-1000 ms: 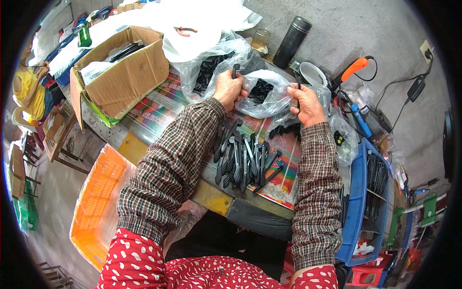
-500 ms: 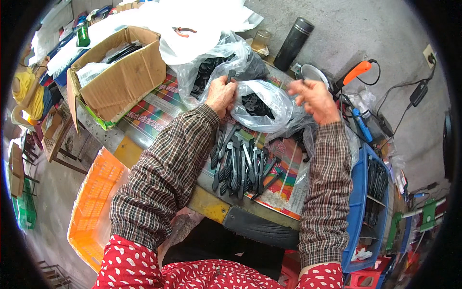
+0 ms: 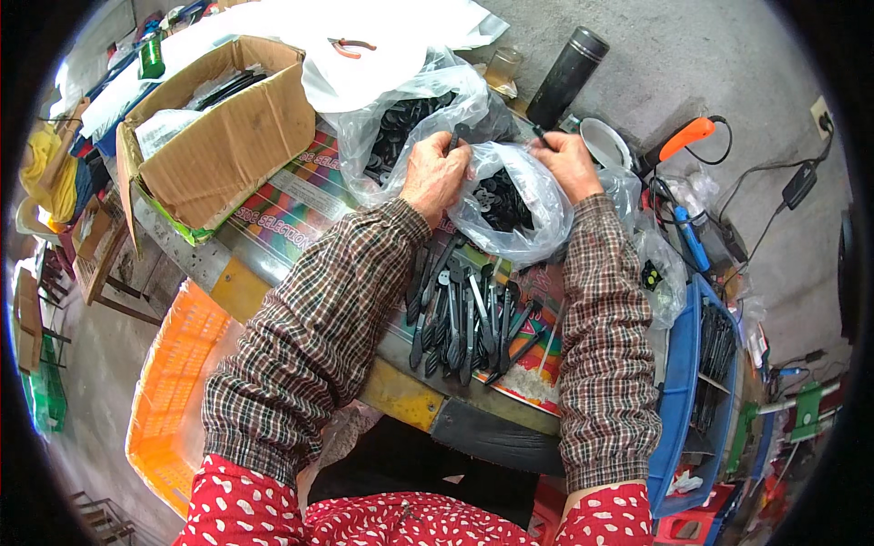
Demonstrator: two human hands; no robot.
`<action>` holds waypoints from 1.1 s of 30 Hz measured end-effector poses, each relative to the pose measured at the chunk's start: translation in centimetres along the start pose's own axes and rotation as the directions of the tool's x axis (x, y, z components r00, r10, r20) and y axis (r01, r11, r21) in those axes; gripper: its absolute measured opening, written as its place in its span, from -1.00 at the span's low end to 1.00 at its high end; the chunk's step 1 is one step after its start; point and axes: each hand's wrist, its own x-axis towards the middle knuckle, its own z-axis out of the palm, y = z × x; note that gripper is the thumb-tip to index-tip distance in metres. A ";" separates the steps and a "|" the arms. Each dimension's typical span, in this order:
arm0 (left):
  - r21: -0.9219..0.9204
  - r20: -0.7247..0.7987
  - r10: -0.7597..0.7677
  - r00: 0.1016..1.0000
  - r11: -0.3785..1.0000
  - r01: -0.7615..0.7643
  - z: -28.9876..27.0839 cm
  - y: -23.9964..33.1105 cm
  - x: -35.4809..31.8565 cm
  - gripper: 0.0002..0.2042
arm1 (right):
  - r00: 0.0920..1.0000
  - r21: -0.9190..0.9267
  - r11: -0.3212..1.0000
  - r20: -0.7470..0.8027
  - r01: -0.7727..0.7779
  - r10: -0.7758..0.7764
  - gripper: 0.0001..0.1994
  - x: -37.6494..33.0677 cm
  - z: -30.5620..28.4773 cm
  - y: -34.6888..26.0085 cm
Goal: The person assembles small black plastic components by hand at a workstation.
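Note:
My left hand (image 3: 437, 175) is closed above the table, pinching a slim black piece (image 3: 458, 136) whose tip pokes up past the thumb. Across from it my right hand (image 3: 568, 167) is closed too, a small dark piece (image 3: 541, 136) at its fingertips. Between the hands a clear plastic bag (image 3: 553, 214) gapes, with small black parts (image 3: 499, 200) in it. Another clear bag (image 3: 360, 168), behind my left hand, holds more black parts (image 3: 393, 132). Nearer me, several slim black handle-like pieces (image 3: 466, 318) lie in a loose heap.
At the left stand an open cardboard box (image 3: 232, 150) and an orange plastic basket (image 3: 173, 391). Red-handled pliers (image 3: 350, 47) lie on white sheeting. A black flask (image 3: 569, 77), a white cup (image 3: 604, 144), an orange-handled tool (image 3: 683, 141) and a blue bin (image 3: 678, 391) line the right.
My right hand has moved left and down toward the bag's rim, nearer my left hand. The left has shifted slightly right, still holding its black piece. The view has shifted a little.

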 end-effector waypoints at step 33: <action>0.694 0.259 0.669 0.696 0.372 -0.616 1.4 -0.8 -1.4 -0.77 | 0.976 -0.476 0.871 -0.105 0.119 -0.191 -0.77 -9.6 -1.7 -6.9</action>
